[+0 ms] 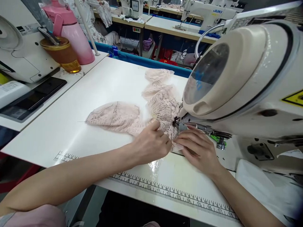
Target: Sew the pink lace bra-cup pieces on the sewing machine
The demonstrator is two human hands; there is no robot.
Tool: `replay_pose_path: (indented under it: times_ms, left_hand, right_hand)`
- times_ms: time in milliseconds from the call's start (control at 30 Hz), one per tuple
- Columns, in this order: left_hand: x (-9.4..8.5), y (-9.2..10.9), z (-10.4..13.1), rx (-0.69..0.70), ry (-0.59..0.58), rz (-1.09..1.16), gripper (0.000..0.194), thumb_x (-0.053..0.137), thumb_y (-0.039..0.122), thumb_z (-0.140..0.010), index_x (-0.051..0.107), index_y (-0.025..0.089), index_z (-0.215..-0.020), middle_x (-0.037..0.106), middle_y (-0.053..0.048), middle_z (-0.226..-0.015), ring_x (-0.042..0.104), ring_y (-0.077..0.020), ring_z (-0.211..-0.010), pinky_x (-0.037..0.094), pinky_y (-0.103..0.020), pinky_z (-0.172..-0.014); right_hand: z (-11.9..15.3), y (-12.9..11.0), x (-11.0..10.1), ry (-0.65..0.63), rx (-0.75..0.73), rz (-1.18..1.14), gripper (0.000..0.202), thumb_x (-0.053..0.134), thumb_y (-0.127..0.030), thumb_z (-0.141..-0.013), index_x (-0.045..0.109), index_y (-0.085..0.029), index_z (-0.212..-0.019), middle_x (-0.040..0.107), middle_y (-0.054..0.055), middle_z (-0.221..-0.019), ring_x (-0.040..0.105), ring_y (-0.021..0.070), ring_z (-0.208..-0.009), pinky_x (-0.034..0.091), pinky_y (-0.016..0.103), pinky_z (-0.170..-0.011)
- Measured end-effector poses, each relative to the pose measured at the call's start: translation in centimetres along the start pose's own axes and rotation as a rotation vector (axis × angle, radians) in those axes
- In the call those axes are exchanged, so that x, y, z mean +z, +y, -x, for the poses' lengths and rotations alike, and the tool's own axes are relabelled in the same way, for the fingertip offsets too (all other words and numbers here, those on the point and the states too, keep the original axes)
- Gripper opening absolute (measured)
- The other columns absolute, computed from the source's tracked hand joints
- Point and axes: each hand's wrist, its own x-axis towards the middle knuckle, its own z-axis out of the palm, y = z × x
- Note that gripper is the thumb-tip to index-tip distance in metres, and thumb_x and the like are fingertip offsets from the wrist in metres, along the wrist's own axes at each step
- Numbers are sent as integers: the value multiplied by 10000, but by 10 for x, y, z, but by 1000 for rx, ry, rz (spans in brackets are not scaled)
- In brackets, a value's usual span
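Note:
Pale pink lace fabric point(118, 117) spreads over the white table and runs up to the needle area of a sewing machine point(222, 72). My left hand point(152, 142) is closed on the lace just left of the presser foot, its fingertips curled under. Close by on the right, my right hand point(199, 149) lies by the needle area, fingers bent and pressed together over the fabric's edge. What sits under its fingertips is mostly hidden. Behind my hands, more of the lace reaches away across the table in gathered folds.
A ruler scale point(165, 190) runs along the table's front edge. At left stand a pink bottle point(75, 34), an amber cup point(62, 55) and a dark phone point(40, 93). White cloth point(260, 186) lies at right. Another sewing machine point(208, 15) stands behind.

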Motion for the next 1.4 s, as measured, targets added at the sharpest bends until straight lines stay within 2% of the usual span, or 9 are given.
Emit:
replay_pose_path:
  times_ms: [333,567,700,767,833,900,967,1167,1400]
  left_hand:
    - [-2,0,-1,-31,38,4,299,486,-28,-843,648,165,-682,498,65,-530,402,-96,-499,380,-299,-713]
    - [-2,0,-4,-32,51,39,274,493,-14,-858,692,160,-782,512,60,-547,448,-106,-517,363,-312,-684]
    - [-2,1,-5,-24,55,32,251,518,4,-870,673,163,-754,529,57,-556,471,-105,-518,380,-314,-686]
    - [-2,1,-6,-23,62,39,230,537,33,-884,659,162,-739,627,32,-652,549,-115,-592,418,-328,-744]
    - [0,2,-6,-24,28,78,194,516,64,-913,685,146,-863,724,-25,-888,649,-154,-799,448,-363,-877]
    - [3,2,-4,-20,-67,135,252,463,104,-949,658,99,-1109,696,-90,-1163,642,-204,-1071,434,-391,-1005]
    - [7,1,0,-10,-161,173,356,425,154,-971,564,56,-1284,604,-126,-1329,570,-230,-1232,422,-392,-1062]
    - [12,-6,4,27,-246,203,427,399,202,-973,505,55,-1360,516,-128,-1414,519,-249,-1299,407,-401,-1121]
    - [12,-18,3,48,-285,291,435,415,176,-948,506,78,-1362,523,-116,-1406,505,-233,-1313,401,-419,-1134]
  right_hand:
    - [8,-3,-2,-84,158,111,266,563,-262,-927,559,-240,-1192,672,41,-1132,631,187,-1037,485,338,-875]
    - [9,-7,-1,-95,172,159,278,510,-259,-951,554,-217,-1222,663,40,-1204,629,170,-1040,441,335,-864]
    - [8,-7,0,-76,76,91,169,551,-169,-923,633,-206,-1065,698,23,-1119,623,167,-1035,452,329,-877]
    - [8,-7,0,-38,45,66,136,562,-131,-912,654,-193,-991,721,11,-1016,623,164,-1024,463,319,-867]
    - [7,-8,-1,-7,39,68,140,555,-115,-913,662,-189,-964,728,5,-952,628,157,-991,471,312,-844]
    - [7,-8,-2,0,46,83,163,532,-118,-925,668,-205,-953,727,2,-926,633,149,-953,479,311,-825]
    - [7,-8,-3,-23,58,86,192,507,-138,-941,674,-230,-959,725,-2,-917,637,146,-927,494,317,-819]
    - [5,-10,2,-71,55,81,245,472,-169,-958,691,-276,-983,716,-21,-838,647,134,-848,555,314,-819]
    - [10,-14,12,-63,41,132,243,498,-117,-933,699,-245,-978,720,8,-910,633,159,-954,560,275,-748]
